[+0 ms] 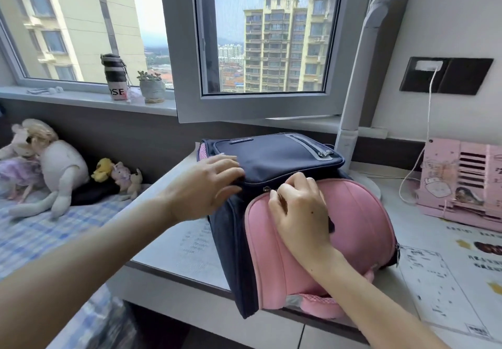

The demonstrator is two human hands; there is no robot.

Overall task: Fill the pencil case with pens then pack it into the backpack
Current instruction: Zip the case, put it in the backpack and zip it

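Left hand (206, 185) and right hand (297, 210) grip backpack (274, 158) on windowside desk (168, 242).

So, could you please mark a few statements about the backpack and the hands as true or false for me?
1. The backpack sits on the desk. True.
2. The right hand pinches the zipper. True.
3. The left hand hangs clear of the backpack. False: it holds the backpack's navy top.
4. The backpack is all black. False: it is navy and pink.
5. A bottle stands on the windowsill. True.
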